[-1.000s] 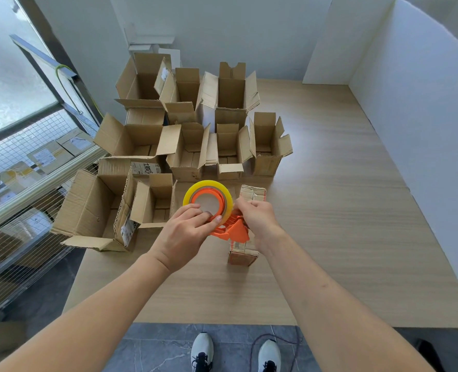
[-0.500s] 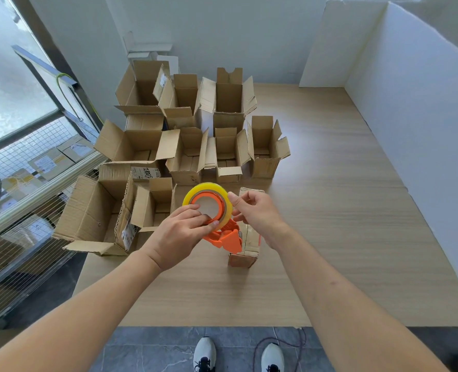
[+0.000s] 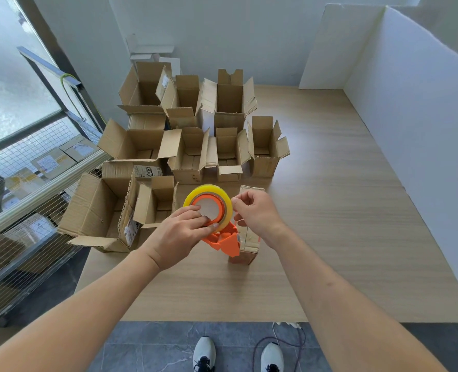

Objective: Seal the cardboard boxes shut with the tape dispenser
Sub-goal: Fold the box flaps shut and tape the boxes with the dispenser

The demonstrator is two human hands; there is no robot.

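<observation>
While the small closed brown cardboard box [image 3: 245, 237] lies on the pale wood-grain worktop [image 3: 329, 210], both hands work just above it, so this box serves as landmark throughout.

Head view, item one: orange plastic tape dispenser carrying a yellow-edged roll of clear tape [image 3: 209, 208]. Position: directly over the near-left part of the landmark box, roll upright, its open core facing the camera, orange blade end pointing down toward the box's near end.

Item two: left hand [image 3: 181, 234]. Fingers curled over the lower rim of the roll, gripping the dispenser; sits left of the box.

Item three: right hand [image 3: 254, 213]. Thumb and forefinger pinched together just beside the roll's right edge, apparently on the loose tape end; the tape itself is too clear to make out. Sits above the box's far half, the nearer hand to its lid.

Item four: the box's long axis runs away from the person, near end to far end; judged, the tape must be drawn along that line.

Item five: cluster of open brown cardboard boxes, flaps up [image 3: 190, 146]. Beyond and to the left of the landmark box, the nearest just beside the left hand; none crosses the seam line.

Item six: white partition boards [image 3: 410, 108], well right of the box.
</observation>
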